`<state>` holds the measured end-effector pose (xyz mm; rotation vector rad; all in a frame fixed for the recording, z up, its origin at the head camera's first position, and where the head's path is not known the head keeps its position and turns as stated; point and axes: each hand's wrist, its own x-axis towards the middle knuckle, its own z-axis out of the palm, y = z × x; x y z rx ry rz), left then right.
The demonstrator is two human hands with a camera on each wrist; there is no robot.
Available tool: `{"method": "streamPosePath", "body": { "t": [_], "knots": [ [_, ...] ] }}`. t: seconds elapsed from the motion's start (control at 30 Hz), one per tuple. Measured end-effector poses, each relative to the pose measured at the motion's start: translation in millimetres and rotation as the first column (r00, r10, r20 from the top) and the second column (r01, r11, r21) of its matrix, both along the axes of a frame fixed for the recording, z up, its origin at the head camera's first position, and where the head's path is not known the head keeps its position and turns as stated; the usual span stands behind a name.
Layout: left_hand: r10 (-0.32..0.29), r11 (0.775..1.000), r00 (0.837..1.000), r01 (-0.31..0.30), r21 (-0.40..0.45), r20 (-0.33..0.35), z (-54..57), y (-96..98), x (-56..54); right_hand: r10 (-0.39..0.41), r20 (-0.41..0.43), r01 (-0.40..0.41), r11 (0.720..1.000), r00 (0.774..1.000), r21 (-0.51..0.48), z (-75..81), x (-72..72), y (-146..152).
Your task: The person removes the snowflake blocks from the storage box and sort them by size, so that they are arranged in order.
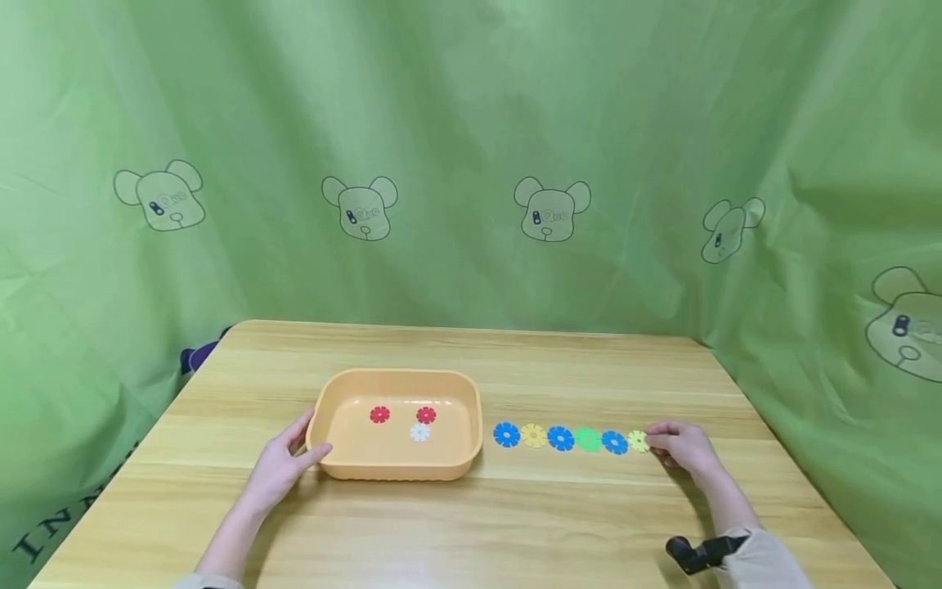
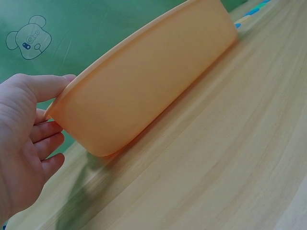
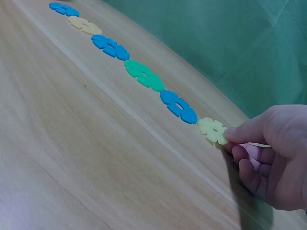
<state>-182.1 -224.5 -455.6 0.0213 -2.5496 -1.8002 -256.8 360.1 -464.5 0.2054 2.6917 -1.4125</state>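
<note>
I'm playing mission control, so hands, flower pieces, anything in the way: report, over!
Left fingers gripping orange tray. Right fingers pinching yellow-green flower piece, right end of six-piece row. Nothing visible blocking it, over.

Orange rectangular tray (image 1: 397, 473): upright, 3 flower discs (image 1: 415, 432) inside.
Yellow-green flower disc (image 3: 207, 126): pinched, right of tray, ending 6-disc row (image 1: 580, 439).

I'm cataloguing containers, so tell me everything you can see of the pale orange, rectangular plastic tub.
The pale orange, rectangular plastic tub has rounded corners, sloping walls, a thin lipped rim and a shiny surface. It stands upright, open-topped, on the wood-grained table. The left hand holds its left end at the rim. Inside lie two red flower-shaped discs and one white flower-shaped disc.
</note>
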Motion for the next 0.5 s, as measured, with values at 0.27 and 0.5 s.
{"method": "streamPosePath", "body": {
  "t": [0.27,0.5],
  "knots": [
    [0.003,1.000,1.000,-0.003,-0.006,0.003,0.7,-0.1,1.5,0.016,0.006,-0.016,1.000,1.000,0.013,1.1,-0.2,1.1],
    [0.003,1.000,1.000,-0.003,-0.016,0.001,0.6,-0.3,2.3,0.032,0.013,-0.032,0.999,0.999,-0.031,4.7,1.5,0.6]
  ]
}}
